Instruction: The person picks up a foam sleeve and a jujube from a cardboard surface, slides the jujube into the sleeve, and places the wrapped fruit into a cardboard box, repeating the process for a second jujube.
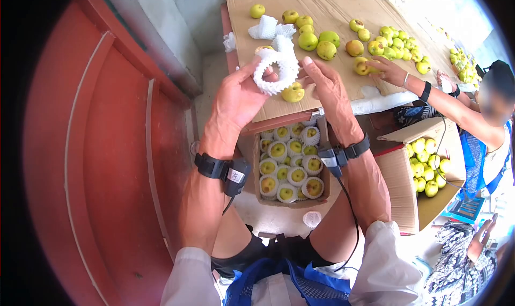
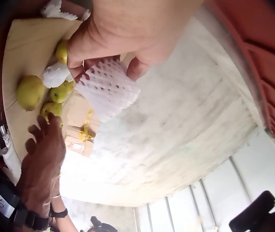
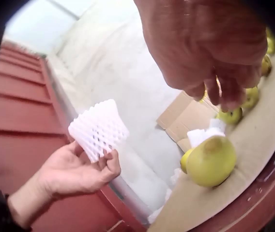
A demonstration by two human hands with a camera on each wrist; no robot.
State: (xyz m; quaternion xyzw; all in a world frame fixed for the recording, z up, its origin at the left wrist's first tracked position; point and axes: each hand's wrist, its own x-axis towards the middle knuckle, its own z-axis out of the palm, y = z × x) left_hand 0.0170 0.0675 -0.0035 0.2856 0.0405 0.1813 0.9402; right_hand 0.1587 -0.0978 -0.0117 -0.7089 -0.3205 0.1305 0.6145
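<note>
In the head view my left hand (image 1: 235, 101) holds a white foam fruit net (image 1: 290, 68) by its side, its round opening facing me. The left wrist view shows the thumb and fingers pinching the rim of the net (image 2: 111, 92). My right hand (image 1: 331, 91) is beside it, fingers loosely bent and holding nothing. Just below the hands, a yellow-green apple (image 1: 293, 93) sits near the front edge of the cardboard-covered table (image 1: 241, 24). That apple (image 3: 211, 163) shows a brown patch on top in the right wrist view.
More foam nets (image 1: 262, 29) and several loose apples (image 1: 326, 50) lie on the table. Below its edge stands a box (image 1: 292, 203) of apples in foam nets. To the right are an open carton (image 1: 398, 185) of bare apples and another person, whose hand (image 1: 394, 73) reaches over apples. A red door (image 1: 115, 145) stands left.
</note>
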